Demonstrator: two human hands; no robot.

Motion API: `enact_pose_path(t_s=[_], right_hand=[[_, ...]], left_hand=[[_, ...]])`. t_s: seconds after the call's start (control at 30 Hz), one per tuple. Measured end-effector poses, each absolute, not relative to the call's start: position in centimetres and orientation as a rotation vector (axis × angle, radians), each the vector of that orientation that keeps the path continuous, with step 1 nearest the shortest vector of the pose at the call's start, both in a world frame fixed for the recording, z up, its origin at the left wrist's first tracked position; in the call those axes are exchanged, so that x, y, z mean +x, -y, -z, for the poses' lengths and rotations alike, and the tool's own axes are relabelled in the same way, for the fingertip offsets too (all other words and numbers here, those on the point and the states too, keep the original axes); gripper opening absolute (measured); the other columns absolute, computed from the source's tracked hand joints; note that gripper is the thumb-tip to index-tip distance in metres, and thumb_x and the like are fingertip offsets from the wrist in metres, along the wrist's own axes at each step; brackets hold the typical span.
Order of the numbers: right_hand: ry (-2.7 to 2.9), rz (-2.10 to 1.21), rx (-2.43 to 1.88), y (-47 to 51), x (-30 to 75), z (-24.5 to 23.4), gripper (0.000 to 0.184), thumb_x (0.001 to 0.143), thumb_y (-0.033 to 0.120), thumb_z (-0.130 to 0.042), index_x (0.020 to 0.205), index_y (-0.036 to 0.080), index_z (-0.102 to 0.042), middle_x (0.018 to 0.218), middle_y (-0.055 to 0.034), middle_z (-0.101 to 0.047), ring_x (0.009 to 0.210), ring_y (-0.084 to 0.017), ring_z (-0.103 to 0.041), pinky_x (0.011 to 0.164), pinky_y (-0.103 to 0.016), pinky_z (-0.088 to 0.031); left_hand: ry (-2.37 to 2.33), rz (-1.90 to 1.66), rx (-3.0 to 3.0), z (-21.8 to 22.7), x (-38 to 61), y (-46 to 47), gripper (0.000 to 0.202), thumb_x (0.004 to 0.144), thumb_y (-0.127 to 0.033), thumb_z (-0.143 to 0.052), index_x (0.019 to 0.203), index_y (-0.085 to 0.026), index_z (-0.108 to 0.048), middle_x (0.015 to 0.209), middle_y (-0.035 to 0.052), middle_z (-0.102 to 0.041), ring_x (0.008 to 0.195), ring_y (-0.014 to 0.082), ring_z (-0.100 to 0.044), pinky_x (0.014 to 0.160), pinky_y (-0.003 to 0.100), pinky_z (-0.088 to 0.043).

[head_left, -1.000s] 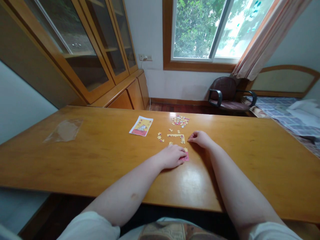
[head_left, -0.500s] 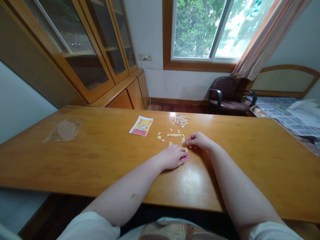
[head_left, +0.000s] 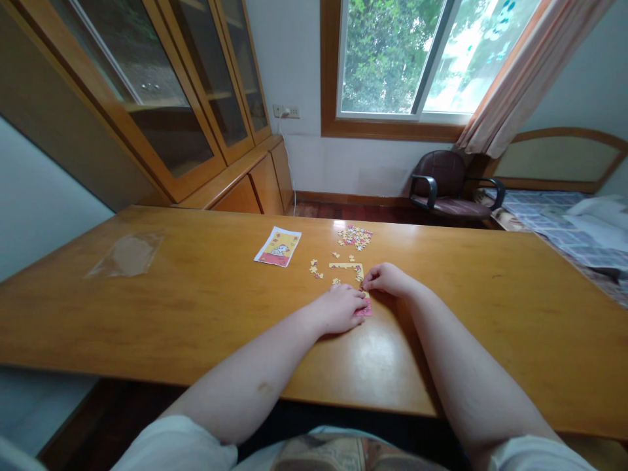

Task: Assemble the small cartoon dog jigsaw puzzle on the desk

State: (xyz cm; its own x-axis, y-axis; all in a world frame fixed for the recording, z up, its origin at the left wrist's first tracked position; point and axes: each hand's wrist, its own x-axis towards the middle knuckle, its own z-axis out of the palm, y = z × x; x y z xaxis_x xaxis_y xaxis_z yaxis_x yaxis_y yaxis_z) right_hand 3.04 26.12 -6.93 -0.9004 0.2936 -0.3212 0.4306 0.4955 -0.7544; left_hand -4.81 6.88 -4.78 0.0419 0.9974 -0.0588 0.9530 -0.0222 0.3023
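On the glossy yellow-brown wooden tabletop (head_left: pixel 206 320), the left hand (head_left: pixel 338 307) lies palm down, its grip loose, fingers extended over a small pink-and-yellow joined puzzle section (head_left: pixel 366 311). Just beyond, the right hand (head_left: pixel 389 279) has its grip drawn narrow, thumb and fingertips together (whether a piece sits between them is too small to tell). Its fingertips are beside the lower end of a pale-yellow, corner-shaped cardboard puzzle strip (head_left: pixel 345 265). Farther left lies a white-bordered yellow-and-red picture sheet (head_left: pixel 278 248); farthest is a heap of multicoloured puzzle pieces (head_left: pixel 354 238).
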Motion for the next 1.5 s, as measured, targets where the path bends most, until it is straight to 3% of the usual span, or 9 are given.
enact_pose_path(t_s=[0.17,0.5,1.5], right_hand=[[-2.638,1.254,0.65,-25.71,2.98,6.57,0.016,0.067,0.03,-0.069,0.075,0.016,-0.073,0.053,0.002,-0.061,0.045,-0.008,-0.045,0.047,-0.02,-0.036],[-2.731,1.129,0.617,-25.79,2.91,6.77,0.012,0.067,0.028,-0.07,0.073,0.018,-0.073,0.065,0.0014,-0.068,0.06,-0.012,-0.055,0.06,-0.021,-0.042],[-2.761,1.115,0.644,-25.43,2.93,6.69,0.006,0.069,0.024,-0.066,0.07,0.018,-0.067,0.069,0.0008,-0.069,0.065,-0.013,-0.059,0.061,-0.021,-0.043]], left_hand=[[-1.989,-0.257,2.064,4.96,-4.85,-6.86,0.027,0.087,-0.034,-0.054,0.108,-0.022,-0.066,0.12,0.0075,-0.065,0.11,0.0267,-0.055,0.095,0.043,-0.041],[-1.999,-0.269,2.064,5.26,-4.81,-6.85,0.027,0.086,-0.035,-0.055,0.108,-0.022,-0.065,0.119,0.0078,-0.064,0.111,0.0275,-0.055,0.095,0.043,-0.041],[-1.967,-0.392,2.055,5.18,-5.28,-6.99,0.024,0.089,-0.03,-0.051,0.104,-0.025,-0.069,0.114,0.0062,-0.066,0.108,0.0234,-0.057,0.095,0.038,-0.042]])
